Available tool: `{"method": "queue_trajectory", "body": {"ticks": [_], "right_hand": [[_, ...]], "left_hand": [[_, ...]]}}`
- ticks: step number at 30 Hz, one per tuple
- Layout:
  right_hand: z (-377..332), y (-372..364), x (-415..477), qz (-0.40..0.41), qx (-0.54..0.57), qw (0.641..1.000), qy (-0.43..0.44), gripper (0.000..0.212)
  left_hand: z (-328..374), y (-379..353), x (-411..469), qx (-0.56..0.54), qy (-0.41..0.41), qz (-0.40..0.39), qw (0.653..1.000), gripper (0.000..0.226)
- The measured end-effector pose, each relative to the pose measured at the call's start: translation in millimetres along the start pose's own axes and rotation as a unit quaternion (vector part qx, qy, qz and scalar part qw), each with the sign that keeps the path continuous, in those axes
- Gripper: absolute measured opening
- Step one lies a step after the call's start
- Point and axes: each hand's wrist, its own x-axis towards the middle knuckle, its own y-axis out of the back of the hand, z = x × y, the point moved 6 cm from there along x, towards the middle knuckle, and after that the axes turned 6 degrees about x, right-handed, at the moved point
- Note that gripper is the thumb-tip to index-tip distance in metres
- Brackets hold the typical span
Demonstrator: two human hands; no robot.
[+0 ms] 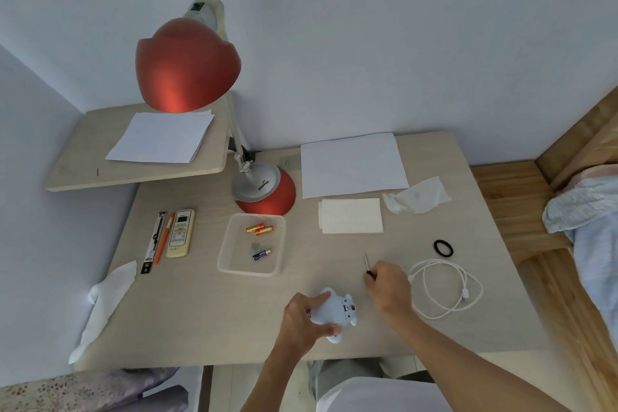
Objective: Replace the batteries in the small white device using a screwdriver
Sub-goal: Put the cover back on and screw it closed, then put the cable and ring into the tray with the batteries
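The small white device (336, 311) lies near the table's front edge, its open compartment with red marks facing right. My left hand (302, 319) grips its left side. My right hand (389, 288) is closed around a small screwdriver (367, 265); the thin metal shaft points up and away from me, just right of the device and apart from it. A clear plastic tray (230, 254) behind the device holds two orange batteries (260, 229) and a blue battery (261, 254).
A red desk lamp (264, 191) stands at the back, its shade over a raised shelf (133, 174). A remote (181, 232) and pens (157, 241) lie at left. Paper (351, 164), tissues (351, 216), a black ring (443, 248) and a white cable (448, 288) lie at right.
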Motion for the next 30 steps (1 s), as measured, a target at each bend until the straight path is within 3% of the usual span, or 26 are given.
{"method": "queue_trajectory", "body": {"ticks": [3, 7, 11, 15, 19, 22, 25, 27, 30], "right_hand": [[1, 2, -1, -0.019, 0.023, 0.999, -0.011, 0.021], [-5, 26, -7, 0.005, 0.054, 0.998, 0.021, 0.043], [-5, 63, -18, 0.041, 0.091, 0.994, 0.047, 0.037], [10, 107, -31, 0.089, 0.116, 0.988, 0.048, 0.030], [28, 153, -50, 0.137, 0.111, 0.983, 0.054, 0.013], [38, 186, -67, 0.192, 0.033, 0.978, 0.078, 0.029], [44, 210, -77, 0.219, -0.051, 0.970, 0.094, 0.042], [49, 224, -82, 0.245, -0.076, 0.963, 0.082, 0.048], [53, 239, -90, 0.281, -0.094, 0.953, 0.061, 0.054]], "left_hand": [[-1, 1, -1, -0.004, 0.010, 0.001, 1.000, 0.087], [-7, 4, -3, 0.001, 0.023, -0.001, 1.000, 0.092], [-8, 7, -5, 0.007, 0.017, -0.002, 1.000, 0.088], [10, 20, -4, 0.012, 0.002, 0.011, 1.000, 0.060], [62, 43, 7, 0.088, -0.077, 0.055, 0.992, 0.033], [127, 57, 12, 0.242, -0.180, 0.102, 0.948, 0.036], [199, 58, 12, 0.366, -0.312, 0.150, 0.864, 0.041], [241, 51, 12, 0.406, -0.371, 0.169, 0.818, 0.047], [287, 34, 15, 0.435, -0.411, 0.165, 0.784, 0.057]]}}
